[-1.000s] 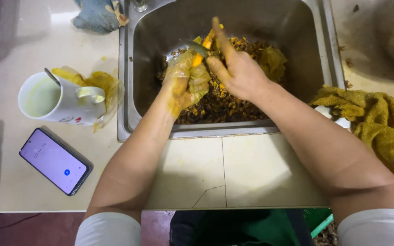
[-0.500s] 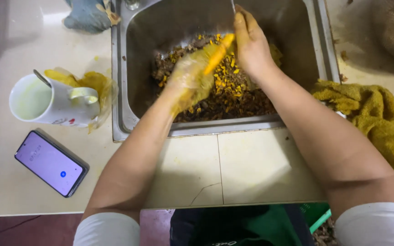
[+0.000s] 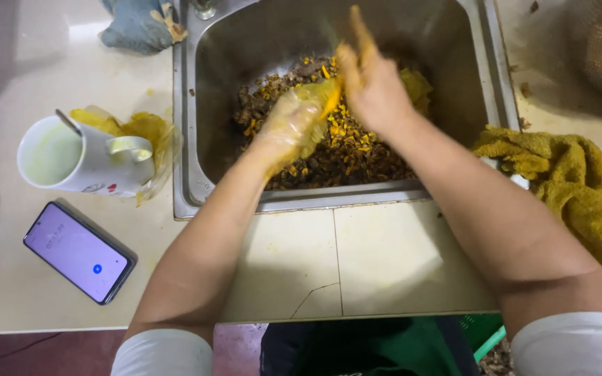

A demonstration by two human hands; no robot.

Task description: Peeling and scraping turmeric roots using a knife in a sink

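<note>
A: Head view, looking down: both hands meet over the steel sink (image 3: 203,125). The left hand (image 3: 292,124), in a thin clear glove stained yellow, is curled round an orange-yellow piece (image 3: 330,99) that pokes out toward the right hand.

B: And the right hand (image 3: 371,87)?

A: Bare, stained yellow, fingers stretched upward and blurred. It touches the same piece at its upper end; whether it truly grips it cannot be told.

B: Where does the piece sit?

A: Above the heap of brown and orange peelings (image 3: 343,150) that fills the sink's bottom.

B: What lies around?

A: On the table (image 3: 50,292), left of the sink, a white mug (image 3: 81,159) with a pale green drink, and yellow-stained plastic wrap (image 3: 149,132) just beside it. Nearer the person lies a phone (image 3: 78,252), screen lit. A mustard-yellow cloth (image 3: 573,181) lies right of the sink, a grey-blue rag (image 3: 137,26) at its upper left corner.
</note>
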